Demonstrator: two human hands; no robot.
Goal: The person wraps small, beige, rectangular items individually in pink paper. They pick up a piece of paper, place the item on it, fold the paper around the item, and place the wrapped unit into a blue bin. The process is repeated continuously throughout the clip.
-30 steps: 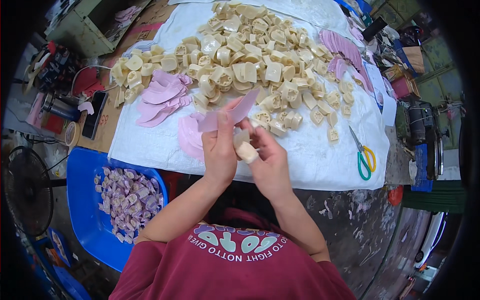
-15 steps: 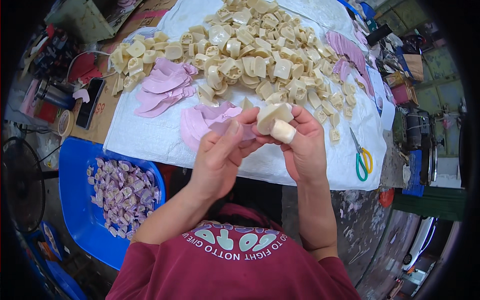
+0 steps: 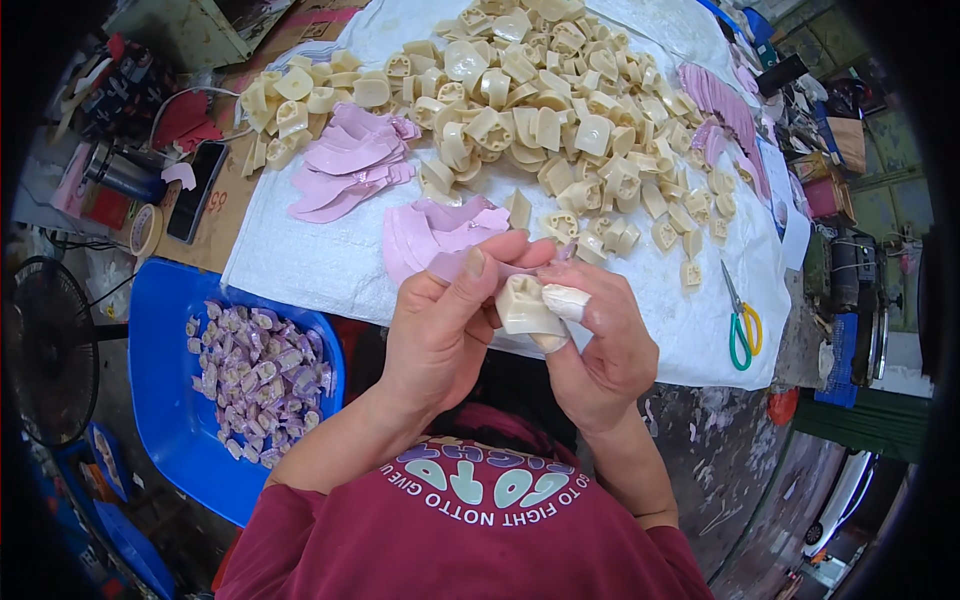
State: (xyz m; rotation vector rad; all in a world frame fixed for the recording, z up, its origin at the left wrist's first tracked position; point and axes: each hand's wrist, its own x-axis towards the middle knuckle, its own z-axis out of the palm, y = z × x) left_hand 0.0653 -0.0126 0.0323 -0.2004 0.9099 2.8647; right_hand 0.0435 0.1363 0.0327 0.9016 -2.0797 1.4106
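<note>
On the near side of the heap (image 3: pixel 560 125): two hands close together, fingers almost meeting, with a block and a strip between them
Left hand (image 3: pixel 440 325): pinches the thin lilac strip (image 3: pixel 446 264) between thumb and fingers, a grip that seems meant to steady limp material
Right hand (image 3: pixel 610 335): grips one beige block (image 3: pixel 524 306) between thumb and forefinger, hollowed end showing, perhaps to leave its sides free; whether block and strip touch is hidden by fingers
White cover (image 3: pixel 566 301): wraps a finger of the right hand, probably to shield the skin
Near pile (image 3: pixel 430 235): lilac pieces in front of the heap, toward its left, likely set there for a short reach
Far pile (image 3: pixel 345 165): more lilac pieces, overlapping, just left of the heap
Cloth (image 3: pixel 690 340): white, spread beneath the heap, probably as a clean base
Scissors (image 3: pixel 741 330): right of the heap and nearer, handles toward the person, handy for grasping
Basin (image 3: pixel 175 400): blue, lower than the heap and left of it, holding lilac-and-beige parts (image 3: pixel 260 380), apparently within easy dropping range
</note>
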